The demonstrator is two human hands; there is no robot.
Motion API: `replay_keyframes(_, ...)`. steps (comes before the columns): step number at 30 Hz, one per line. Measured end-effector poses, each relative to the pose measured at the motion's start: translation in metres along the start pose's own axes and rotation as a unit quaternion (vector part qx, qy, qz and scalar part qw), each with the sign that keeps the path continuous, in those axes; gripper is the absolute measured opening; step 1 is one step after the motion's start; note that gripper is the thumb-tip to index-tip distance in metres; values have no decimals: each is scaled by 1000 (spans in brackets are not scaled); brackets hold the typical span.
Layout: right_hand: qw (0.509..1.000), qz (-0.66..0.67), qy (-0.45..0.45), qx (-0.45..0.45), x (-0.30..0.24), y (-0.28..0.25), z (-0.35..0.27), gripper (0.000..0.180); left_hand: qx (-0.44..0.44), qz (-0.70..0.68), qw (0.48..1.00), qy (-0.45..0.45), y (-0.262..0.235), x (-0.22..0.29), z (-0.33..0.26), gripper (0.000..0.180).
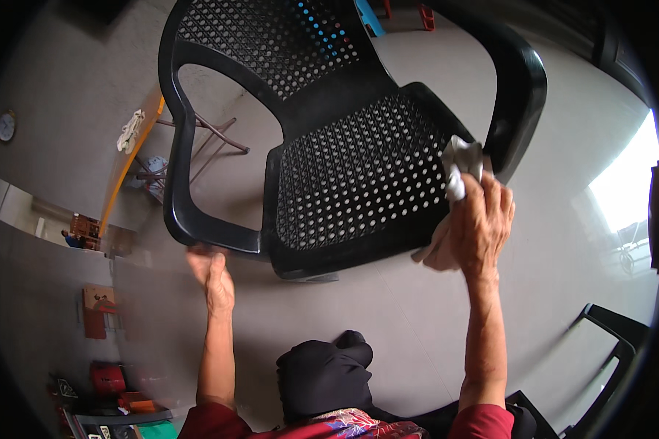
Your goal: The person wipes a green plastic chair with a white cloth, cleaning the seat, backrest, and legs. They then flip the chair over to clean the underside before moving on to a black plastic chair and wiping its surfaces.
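Note:
A black plastic armchair (366,168) with a perforated seat and back fills the middle of the head view, its front edge toward me. My left hand (214,274) is closed at the front of the left armrest, thumb near me and fingertips blurred and partly hidden beneath it. In my right hand (483,219) is a crumpled greyish-white cloth (463,155), bunched above the fingers and hanging below the palm. That hand presses it at the seat's right front corner, beside the right armrest (523,95).
Part of another black chair (615,325) stands at the lower right. An orange-edged table (128,164) with a white cloth on top is at the left. A red container (108,379) and other items sit at the lower left. Light-grey tiles cover the floor (388,314).

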State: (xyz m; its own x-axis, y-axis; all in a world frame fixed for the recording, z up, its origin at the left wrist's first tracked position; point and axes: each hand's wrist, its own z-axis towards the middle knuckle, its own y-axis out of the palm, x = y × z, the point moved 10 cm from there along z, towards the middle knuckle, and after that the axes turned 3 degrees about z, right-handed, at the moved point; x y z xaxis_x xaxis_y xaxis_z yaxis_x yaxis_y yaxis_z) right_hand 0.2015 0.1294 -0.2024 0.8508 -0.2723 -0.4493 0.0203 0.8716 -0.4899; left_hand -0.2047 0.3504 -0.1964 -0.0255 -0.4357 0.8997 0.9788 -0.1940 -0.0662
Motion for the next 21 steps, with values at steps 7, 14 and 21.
replay_keyframes(7,1000,-17,9,5,46,13,37,27,-211,20,974,-74,102,-27,-13,73)
replay_keyframes(14,997,29,16,71,-23,31,-13,41,-245,99,950,164,145,19,-6,56)
replay_keyframes(21,977,155,-149,10,-162,16,-71,33,-268,46,958,89,154,20,-15,61)
